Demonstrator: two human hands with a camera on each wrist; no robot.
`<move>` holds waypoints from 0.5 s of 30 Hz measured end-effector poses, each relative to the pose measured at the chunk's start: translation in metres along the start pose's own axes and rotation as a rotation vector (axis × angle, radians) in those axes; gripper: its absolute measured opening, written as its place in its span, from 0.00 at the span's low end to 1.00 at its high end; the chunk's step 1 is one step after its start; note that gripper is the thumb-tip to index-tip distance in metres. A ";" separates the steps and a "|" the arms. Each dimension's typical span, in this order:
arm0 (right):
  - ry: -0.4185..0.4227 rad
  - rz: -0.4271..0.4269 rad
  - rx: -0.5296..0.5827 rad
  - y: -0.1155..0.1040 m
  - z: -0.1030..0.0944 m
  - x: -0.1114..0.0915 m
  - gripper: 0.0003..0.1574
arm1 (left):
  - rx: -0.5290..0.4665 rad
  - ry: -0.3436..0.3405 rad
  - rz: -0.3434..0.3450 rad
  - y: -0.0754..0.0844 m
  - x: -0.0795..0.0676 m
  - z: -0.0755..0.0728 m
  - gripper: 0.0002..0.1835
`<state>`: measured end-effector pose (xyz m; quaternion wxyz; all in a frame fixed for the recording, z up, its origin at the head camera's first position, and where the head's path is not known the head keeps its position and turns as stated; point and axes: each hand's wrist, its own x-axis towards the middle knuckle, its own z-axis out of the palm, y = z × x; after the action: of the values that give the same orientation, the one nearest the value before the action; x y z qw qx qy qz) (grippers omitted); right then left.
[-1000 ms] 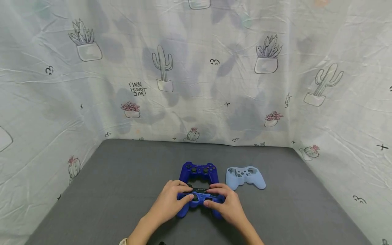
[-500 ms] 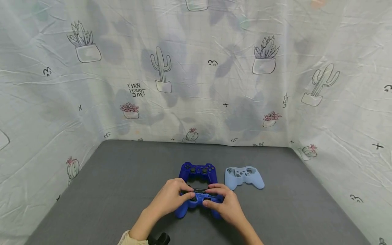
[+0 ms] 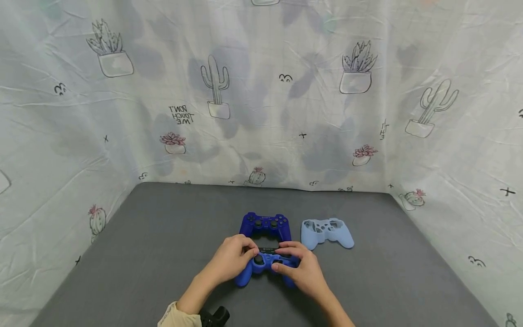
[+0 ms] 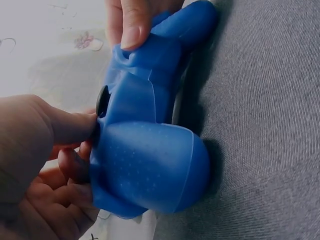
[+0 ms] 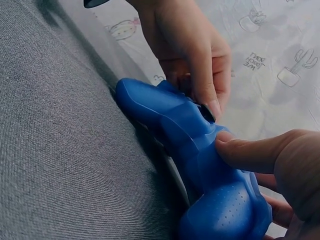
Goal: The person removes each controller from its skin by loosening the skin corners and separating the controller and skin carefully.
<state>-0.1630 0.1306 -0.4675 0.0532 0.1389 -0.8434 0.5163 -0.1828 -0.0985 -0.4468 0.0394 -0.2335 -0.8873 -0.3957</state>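
A game controller (image 3: 268, 250) in a blue silicone cover (image 4: 145, 155) lies in front of the person, its black top strip bare of the cover. My left hand (image 3: 230, 260) pinches the cover's upper left edge with thumb and curled fingers, beside the left thumbstick (image 3: 259, 260). On the other side, my right hand (image 3: 304, 269) grips the controller, thumb on the cover's face near the right stick and fingers along the far edge. In the right wrist view the right thumb (image 5: 245, 150) presses on the cover (image 5: 200, 155). Parts of both grips hide behind the hands.
A dark blue controller (image 3: 266, 221) lies just behind the covered one. To its right is an empty light blue silicone cover (image 3: 327, 232). Grey cloth (image 3: 175, 213) covers the table, and a plant-print curtain (image 3: 261, 104) hangs at the back and sides.
My left thumb has moved up from the left thumbstick to the cover's upper edge, with the fingers more curled, so the stick shows. The right hand keeps about the same hold.
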 end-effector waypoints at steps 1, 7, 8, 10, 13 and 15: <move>0.003 0.003 0.001 0.000 0.000 0.000 0.17 | 0.000 0.002 -0.004 0.001 0.000 0.000 0.06; 0.016 0.016 0.031 0.001 0.003 -0.001 0.17 | -0.014 0.011 -0.014 0.000 0.000 0.003 0.06; 0.017 0.017 0.038 0.002 0.003 -0.001 0.17 | -0.018 0.013 -0.016 0.000 0.000 0.004 0.06; 0.021 0.020 0.045 0.002 0.003 -0.001 0.17 | -0.024 0.019 -0.022 0.000 0.000 0.005 0.07; 0.028 0.025 0.038 0.002 0.002 0.000 0.16 | -0.014 0.019 -0.031 0.001 0.000 0.005 0.07; 0.031 0.026 0.032 0.001 0.002 0.000 0.16 | 0.003 0.015 -0.035 0.003 0.000 0.006 0.07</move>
<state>-0.1631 0.1294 -0.4692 0.0572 0.1208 -0.8358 0.5325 -0.1812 -0.0926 -0.4490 0.0395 -0.2148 -0.8916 -0.3968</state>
